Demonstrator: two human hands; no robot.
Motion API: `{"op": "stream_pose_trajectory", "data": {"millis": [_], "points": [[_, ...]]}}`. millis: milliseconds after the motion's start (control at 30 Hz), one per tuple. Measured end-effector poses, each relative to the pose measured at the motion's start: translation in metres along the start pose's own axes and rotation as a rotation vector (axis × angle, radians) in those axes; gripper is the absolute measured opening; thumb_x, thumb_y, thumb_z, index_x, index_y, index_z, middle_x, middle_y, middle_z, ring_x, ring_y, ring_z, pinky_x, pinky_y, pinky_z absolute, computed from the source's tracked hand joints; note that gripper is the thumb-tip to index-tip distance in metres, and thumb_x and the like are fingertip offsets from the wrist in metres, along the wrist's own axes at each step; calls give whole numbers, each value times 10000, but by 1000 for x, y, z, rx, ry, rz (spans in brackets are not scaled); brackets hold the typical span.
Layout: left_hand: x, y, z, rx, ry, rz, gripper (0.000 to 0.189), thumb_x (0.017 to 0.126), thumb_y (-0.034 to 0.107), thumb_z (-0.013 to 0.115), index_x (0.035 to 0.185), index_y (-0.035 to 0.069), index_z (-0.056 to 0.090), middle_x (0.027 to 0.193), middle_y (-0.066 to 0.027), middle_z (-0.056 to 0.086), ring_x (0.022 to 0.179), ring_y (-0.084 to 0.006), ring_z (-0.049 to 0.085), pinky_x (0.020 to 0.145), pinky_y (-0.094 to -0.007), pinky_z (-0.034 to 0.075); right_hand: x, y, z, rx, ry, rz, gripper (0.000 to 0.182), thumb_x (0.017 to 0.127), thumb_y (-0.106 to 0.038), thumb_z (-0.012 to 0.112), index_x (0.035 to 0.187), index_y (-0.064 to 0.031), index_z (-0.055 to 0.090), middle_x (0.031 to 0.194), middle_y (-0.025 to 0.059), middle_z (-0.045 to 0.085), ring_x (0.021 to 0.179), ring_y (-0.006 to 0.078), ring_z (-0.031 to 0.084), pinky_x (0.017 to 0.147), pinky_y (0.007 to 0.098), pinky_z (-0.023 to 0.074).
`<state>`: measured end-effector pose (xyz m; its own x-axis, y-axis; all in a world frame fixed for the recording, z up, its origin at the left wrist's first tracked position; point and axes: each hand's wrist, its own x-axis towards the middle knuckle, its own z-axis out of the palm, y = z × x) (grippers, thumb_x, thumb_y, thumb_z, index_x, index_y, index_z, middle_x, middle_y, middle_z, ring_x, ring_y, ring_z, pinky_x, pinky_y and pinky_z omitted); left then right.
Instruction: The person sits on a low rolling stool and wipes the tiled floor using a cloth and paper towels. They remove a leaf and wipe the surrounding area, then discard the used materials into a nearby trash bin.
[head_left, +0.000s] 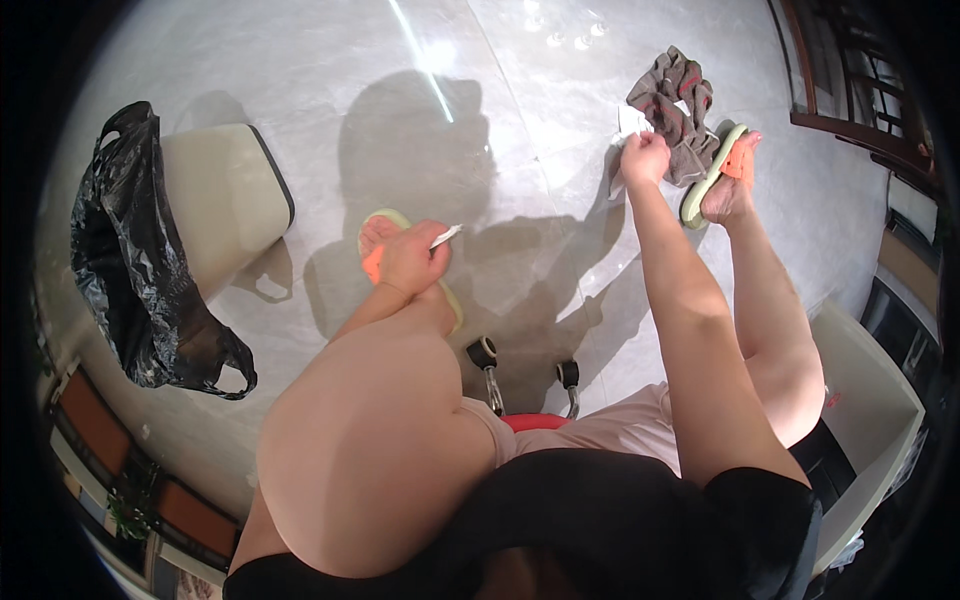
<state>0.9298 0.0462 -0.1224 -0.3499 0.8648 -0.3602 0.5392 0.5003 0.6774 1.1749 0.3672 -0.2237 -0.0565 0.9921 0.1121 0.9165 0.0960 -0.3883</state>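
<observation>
My left hand (411, 259) is curled just above my slippered left foot. A small strip of white material (448, 236), perhaps folded tissue, sticks out of its fingers. Out to the right, my right hand (646, 156) pinches a crumpled white tissue or thin cloth (631, 121). A bunched grey-brown cloth with red stripes (673, 105) lies on the floor close beside that hand. Part of a white piece (682, 107) shows against the cloth. My right foot wears a pale green slipper (703, 191) with an orange strap, next to the cloth.
On the left, a black plastic bag (139, 247) lies over one end of a beige stool or box (217, 187). Casters (481, 351) and a red rim (534, 422) show beneath me. A white panel (862, 375) stands at right; dark wooden furniture (855, 131) edges the grey floor (300, 52).
</observation>
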Motion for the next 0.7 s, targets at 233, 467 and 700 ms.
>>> {"op": "stream_pose_trajectory", "data": {"millis": [233,467,700], "points": [[1,-4,3,-2,-26,-18,110,797,164,582,875,139,655,844,-26,654,699,-273,614,620,-386,475,-51,-109,8,207,-417,-319,122,846,-109,572,843,-6,638,884,233,603,885,383,578,820,428,472],[-3,-15,11,-16,18,36,92,778,140,599,847,134,659,857,-26,661,720,-271,617,636,-379,477,32,-82,-10,125,-272,-228,143,870,-76,526,907,10,633,958,225,628,925,369,601,859,429,475],[1,-5,5,-26,2,18,91,780,123,591,846,104,649,847,-52,652,720,-277,615,636,-387,476,-4,-98,-2,47,-522,-307,179,852,-93,486,949,-10,613,959,262,611,926,428,591,840,469,476]]}}
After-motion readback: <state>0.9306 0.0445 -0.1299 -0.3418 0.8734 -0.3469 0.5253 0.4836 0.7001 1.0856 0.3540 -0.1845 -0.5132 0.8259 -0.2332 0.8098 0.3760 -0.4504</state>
